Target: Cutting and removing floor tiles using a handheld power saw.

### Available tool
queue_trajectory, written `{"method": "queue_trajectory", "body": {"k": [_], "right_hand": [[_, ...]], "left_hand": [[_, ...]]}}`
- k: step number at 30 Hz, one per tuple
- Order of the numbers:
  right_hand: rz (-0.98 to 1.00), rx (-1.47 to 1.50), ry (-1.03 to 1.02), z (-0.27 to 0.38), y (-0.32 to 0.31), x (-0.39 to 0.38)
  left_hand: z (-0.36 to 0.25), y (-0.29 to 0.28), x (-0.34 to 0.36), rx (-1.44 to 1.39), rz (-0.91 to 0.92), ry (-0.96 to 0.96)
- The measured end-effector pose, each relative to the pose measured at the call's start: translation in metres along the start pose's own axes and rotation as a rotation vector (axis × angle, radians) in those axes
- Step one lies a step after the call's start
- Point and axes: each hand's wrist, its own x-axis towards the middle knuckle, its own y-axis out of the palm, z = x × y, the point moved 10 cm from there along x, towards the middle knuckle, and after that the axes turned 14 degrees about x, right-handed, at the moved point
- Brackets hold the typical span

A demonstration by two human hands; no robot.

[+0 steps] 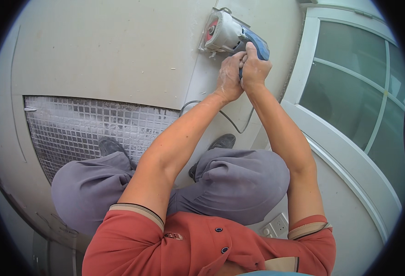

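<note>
A handheld tile saw [224, 33] rests on the large pale floor tile [133, 43], beside a joint line. It has a dusty white-grey guard, a red disc and a blue handle. Around the back of that handle, my right hand [256, 66] is closed, its thumb lying along the top. Pressed against it from the left is my left hand [230, 77], dusty on the back, with its fingers curled at the handle. The power cord [237, 130] loops over the floor below my wrists. How the disc's lower edge meets the tile is hidden.
A patch without tile shows a grid of grey adhesive marks [92, 126] at the left. My dark shoes [222, 141] stand on either side of its right end. A white-framed glass door [305, 60] runs along the right; a wall socket [277, 225] sits low beside me.
</note>
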Motion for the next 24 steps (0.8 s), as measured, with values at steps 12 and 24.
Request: {"method": "queue_trajectory", "body": {"k": [12, 24], "right_hand": [[-0.024, -0.033, -0.022, -0.004, -0.002, -0.002], [0.008, 0.011, -0.019, -0.007, -0.009, -0.019]], "left_hand": [[0.008, 0.004, -0.005, -0.023, 0.014, -0.023], [0.006, 0.001, -0.022, -0.012, 0.024, -0.008]]}}
